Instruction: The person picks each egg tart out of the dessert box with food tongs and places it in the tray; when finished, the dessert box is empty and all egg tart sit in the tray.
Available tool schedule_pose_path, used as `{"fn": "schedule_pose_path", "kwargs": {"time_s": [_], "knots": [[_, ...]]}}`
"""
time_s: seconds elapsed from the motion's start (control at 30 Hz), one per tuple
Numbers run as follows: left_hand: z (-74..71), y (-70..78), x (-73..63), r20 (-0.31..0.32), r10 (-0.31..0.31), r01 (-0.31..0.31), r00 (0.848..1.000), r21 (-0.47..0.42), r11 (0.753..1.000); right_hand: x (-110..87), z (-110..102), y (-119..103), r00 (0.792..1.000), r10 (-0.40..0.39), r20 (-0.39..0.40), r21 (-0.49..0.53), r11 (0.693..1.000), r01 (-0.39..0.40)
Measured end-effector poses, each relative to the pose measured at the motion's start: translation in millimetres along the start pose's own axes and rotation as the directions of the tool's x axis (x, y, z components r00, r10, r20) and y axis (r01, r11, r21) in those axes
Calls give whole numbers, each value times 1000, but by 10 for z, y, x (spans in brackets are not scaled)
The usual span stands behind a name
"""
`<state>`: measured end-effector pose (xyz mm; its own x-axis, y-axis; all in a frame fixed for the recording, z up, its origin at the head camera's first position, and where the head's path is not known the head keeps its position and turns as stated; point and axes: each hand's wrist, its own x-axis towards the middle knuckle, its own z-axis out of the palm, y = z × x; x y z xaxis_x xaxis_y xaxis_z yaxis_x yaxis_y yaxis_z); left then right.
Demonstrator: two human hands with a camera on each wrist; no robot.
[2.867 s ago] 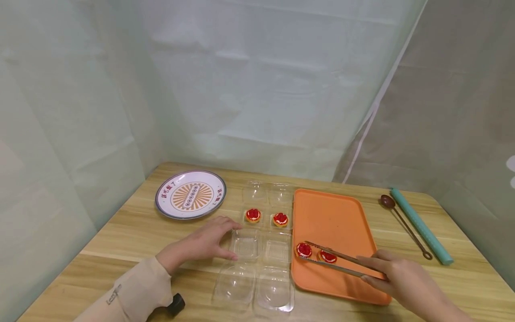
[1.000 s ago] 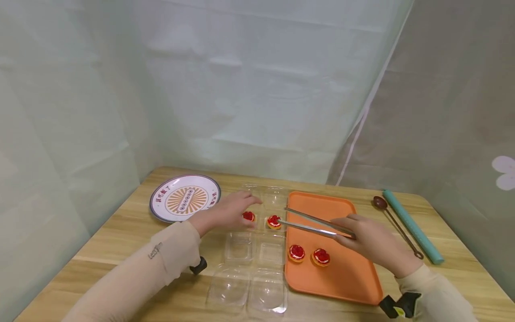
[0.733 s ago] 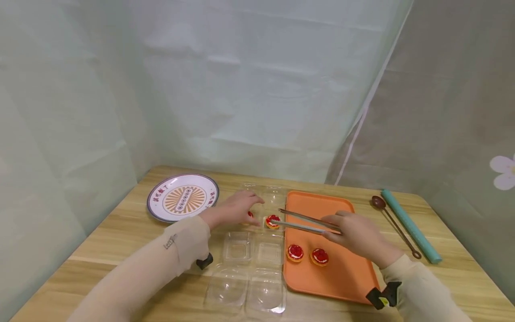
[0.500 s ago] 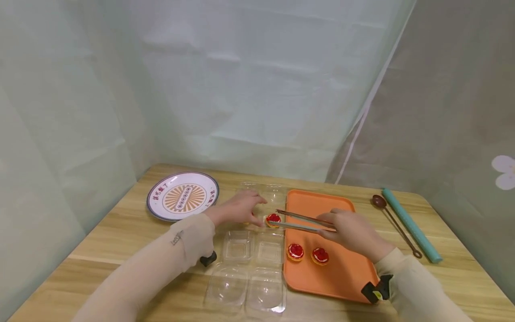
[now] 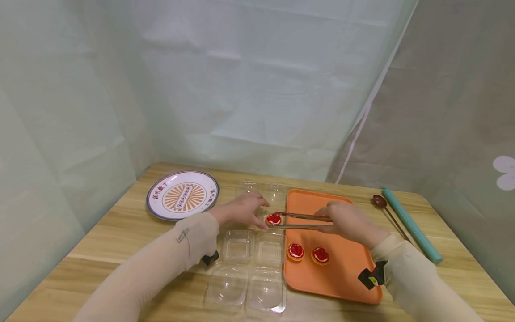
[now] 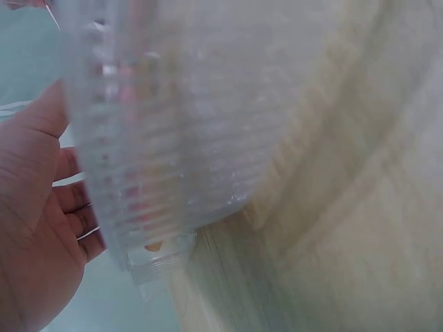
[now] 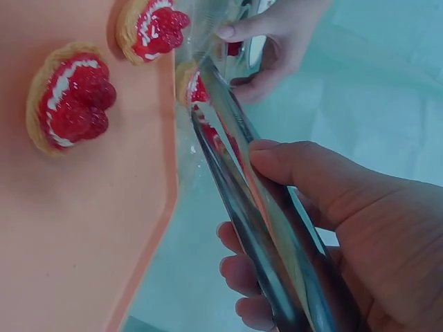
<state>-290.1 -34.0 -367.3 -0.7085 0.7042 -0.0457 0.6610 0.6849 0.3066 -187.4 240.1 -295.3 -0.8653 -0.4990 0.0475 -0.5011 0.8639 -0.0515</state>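
Observation:
In my right hand point(image 5: 349, 223) I grip metal tongs point(image 5: 301, 226). Their tips sit on either side of a red-topped fruit tart point(image 5: 273, 219) in a clear plastic container point(image 5: 277, 195). My left hand point(image 5: 245, 209) is over the container's left compartment, thumb and forefinger apart. Ribbed clear plastic point(image 6: 159, 124) stands before its fingers in the left wrist view; whether they press it, I cannot tell. A tart under that hand is hidden in the head view. Two more tarts, a left one point(image 5: 295, 252) and a right one point(image 5: 320, 256), lie on the orange tray point(image 5: 334, 281).
Another clear container point(image 5: 246, 268) stands nearer me, left of the tray. A patterned plate point(image 5: 161, 197) is at the back left. On the right lie a dark long-handled spoon point(image 5: 379, 201) and a teal rolling pin point(image 5: 412, 226).
The tongs have moved from the tarts on the tray to the right-hand tart in the far container, and their arms have drawn closer. My left hand has shifted forward and right.

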Motion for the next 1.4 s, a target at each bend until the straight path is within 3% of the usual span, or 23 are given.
{"fn": "schedule_pose_path", "kwargs": {"time_s": [0.27, 0.63, 0.83, 1.03, 1.27, 1.4], "knots": [[1, -6, 0, 9, 7, -7, 1000, -9, 1000, 20, -41, -7, 999, 7, 45, -7, 1000, -7], [-7, -3, -7, 10, 15, -15, 1000, -11, 1000, -38, -45, -8, 999, -36, -19, -48, 998, 35], [2, -11, -5, 10, 17, -17, 1000, -12, 1000, -71, -61, 10, 1000, -16, -24, -30, 999, 15], [25, -20, -2, 7, 15, -15, 1000, -25, 1000, -199, -61, 42, 998, 18, -65, -26, 999, -20], [23, -25, 7, 0, 21, -21, 1000, -20, 1000, -376, -68, 82, 988, -8, -153, -36, 999, 2], [19, -31, 3, -2, 24, -24, 1000, -23, 999, -488, -93, 105, 988, 21, -155, -13, 1000, -24]]}}
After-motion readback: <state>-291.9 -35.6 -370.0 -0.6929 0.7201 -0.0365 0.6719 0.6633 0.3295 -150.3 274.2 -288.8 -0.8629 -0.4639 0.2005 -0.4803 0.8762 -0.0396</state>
